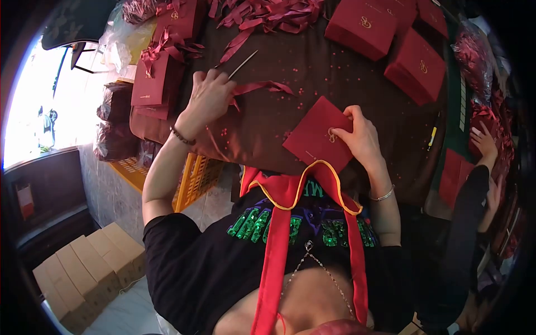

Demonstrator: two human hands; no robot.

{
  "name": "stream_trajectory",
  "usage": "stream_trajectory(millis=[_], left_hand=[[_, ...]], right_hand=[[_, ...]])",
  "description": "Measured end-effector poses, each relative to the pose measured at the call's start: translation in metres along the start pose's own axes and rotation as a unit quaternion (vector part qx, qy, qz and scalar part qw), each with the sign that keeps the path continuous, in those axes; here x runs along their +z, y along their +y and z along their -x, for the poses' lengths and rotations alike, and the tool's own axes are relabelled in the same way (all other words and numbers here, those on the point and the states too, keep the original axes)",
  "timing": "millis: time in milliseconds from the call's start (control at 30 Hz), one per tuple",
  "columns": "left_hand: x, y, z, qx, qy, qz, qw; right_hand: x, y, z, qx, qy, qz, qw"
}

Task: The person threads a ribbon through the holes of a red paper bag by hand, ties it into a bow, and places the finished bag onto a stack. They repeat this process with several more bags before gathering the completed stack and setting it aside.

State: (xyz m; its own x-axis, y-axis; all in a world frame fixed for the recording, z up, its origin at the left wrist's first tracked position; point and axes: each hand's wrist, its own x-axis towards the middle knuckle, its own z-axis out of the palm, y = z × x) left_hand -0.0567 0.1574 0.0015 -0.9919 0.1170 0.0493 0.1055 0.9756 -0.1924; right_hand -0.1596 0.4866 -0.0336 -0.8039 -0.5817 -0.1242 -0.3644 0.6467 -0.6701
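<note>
My left hand [212, 94] is closed around a pair of scissors [243, 63]; a slim metal blade sticks out past the fingers and the handles are hidden. Close to it a dark red satin ribbon [267, 86] lies loose on the brown tablecloth [251, 134]. My right hand [362, 137] grips a dark red gift bag or box [318, 131] by its right side, thumb on the face near a gold emblem. That piece is turned at an angle at the near table edge, above my red apron [279, 192].
Several dark red boxes [362, 25] fill the far right, and a ribbon heap [273, 14] lies at the back. Ribboned red bags [151, 81] stand at left. A yellow marker [432, 138] lies right. Another person's hand [484, 142] is at far right. Below left are a yellow crate [195, 178] and cartons [89, 265].
</note>
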Motion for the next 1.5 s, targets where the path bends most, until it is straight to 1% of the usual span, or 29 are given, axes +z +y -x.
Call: stream_trajectory(millis=[33, 67, 133, 167, 200, 233, 267, 333, 367, 400, 467, 533, 567, 600, 667, 733, 800, 867, 933, 1000, 1033, 1100, 1233, 1300, 1400, 1500], left_hand=[[-0.003, 0.007, -0.010, -0.025, 0.009, 0.057, 0.998], [0.000, 0.016, -0.019, -0.025, 0.008, 0.058, 0.998], [0.007, 0.035, -0.040, 0.030, 0.108, 0.143, 0.983], [0.014, 0.046, -0.048, 0.053, 0.111, 0.160, 0.979], [0.024, 0.054, -0.054, 0.076, 0.114, 0.179, 0.974], [0.036, 0.058, -0.056, 0.105, 0.105, 0.192, 0.970], [0.046, 0.060, -0.055, 0.112, 0.103, 0.197, 0.969], [0.056, 0.060, -0.054, 0.132, 0.111, 0.179, 0.969], [0.059, 0.062, -0.055, 0.118, 0.129, 0.207, 0.963], [0.058, 0.063, -0.057, 0.081, 0.139, 0.244, 0.956], [0.041, 0.060, -0.061, 0.059, 0.213, 0.272, 0.936], [0.015, 0.055, -0.062, -0.054, 0.283, 0.326, 0.900], [-0.002, 0.053, -0.064, -0.128, 0.313, 0.422, 0.841], [-0.011, 0.057, -0.063, -0.209, 0.324, 0.527, 0.758], [-0.018, 0.069, -0.060, -0.143, 0.303, 0.461, 0.822], [-0.012, 0.097, -0.052, -0.051, 0.207, 0.447, 0.869], [-0.007, 0.124, -0.043, -0.052, 0.117, 0.493, 0.861], [0.002, 0.133, -0.043, -0.053, 0.112, 0.477, 0.870], [0.009, 0.138, -0.044, -0.054, 0.112, 0.459, 0.880], [0.016, 0.142, -0.044, -0.026, 0.164, 0.384, 0.908], [0.019, 0.145, -0.044, -0.027, 0.164, 0.383, 0.909], [0.024, 0.151, -0.044, -0.032, 0.213, 0.359, 0.908], [0.026, 0.155, -0.044, -0.042, 0.214, 0.358, 0.908], [0.021, 0.157, -0.044, -0.033, 0.231, 0.306, 0.923], [0.023, 0.160, -0.046, -0.021, 0.234, 0.289, 0.928], [0.022, 0.159, -0.048, -0.016, 0.227, 0.308, 0.924]], right_hand=[[0.001, 0.000, 0.001, -0.009, 0.007, -0.003, 1.000], [0.002, 0.000, 0.003, -0.018, 0.014, -0.008, 1.000], [0.004, -0.001, 0.004, -0.031, 0.024, -0.013, 0.999], [0.005, -0.001, 0.004, -0.045, 0.035, -0.017, 0.998], [0.004, -0.001, 0.004, -0.040, 0.035, -0.017, 0.998], [0.002, -0.001, 0.003, -0.031, 0.017, -0.044, 0.998], [0.001, 0.000, 0.003, -0.020, 0.000, -0.072, 0.997], [0.001, 0.006, 0.005, -0.008, 0.002, -0.091, 0.996], [-0.002, 0.012, 0.006, -0.007, 0.001, -0.109, 0.994], [-0.004, 0.015, 0.007, 0.004, 0.005, -0.111, 0.994], [-0.007, 0.017, 0.007, 0.008, -0.007, -0.109, 0.994], [-0.011, 0.014, 0.005, 0.023, -0.019, -0.126, 0.992], [-0.011, 0.015, 0.004, 0.022, -0.019, -0.130, 0.991], [-0.010, 0.014, 0.004, 0.021, -0.018, -0.134, 0.991], [-0.009, 0.009, 0.004, 0.027, -0.020, -0.144, 0.989], [-0.006, 0.006, 0.001, 0.037, -0.035, -0.161, 0.986], [-0.005, 0.003, 0.000, 0.034, -0.038, -0.153, 0.987], [-0.004, 0.004, 0.001, 0.034, -0.042, -0.144, 0.988], [-0.001, 0.005, -0.001, 0.009, -0.030, -0.132, 0.991], [0.000, 0.005, -0.001, 0.009, -0.033, -0.138, 0.990], [0.002, 0.004, -0.001, 0.009, -0.035, -0.145, 0.989], [0.004, 0.001, -0.002, 0.012, -0.044, -0.165, 0.985], [0.006, -0.002, 0.000, 0.011, -0.052, -0.194, 0.980], [0.004, -0.005, 0.001, 0.012, -0.053, -0.193, 0.980], [0.005, -0.003, 0.000, 0.005, -0.054, -0.191, 0.980], [0.005, -0.002, 0.001, -0.005, -0.055, -0.190, 0.980]])
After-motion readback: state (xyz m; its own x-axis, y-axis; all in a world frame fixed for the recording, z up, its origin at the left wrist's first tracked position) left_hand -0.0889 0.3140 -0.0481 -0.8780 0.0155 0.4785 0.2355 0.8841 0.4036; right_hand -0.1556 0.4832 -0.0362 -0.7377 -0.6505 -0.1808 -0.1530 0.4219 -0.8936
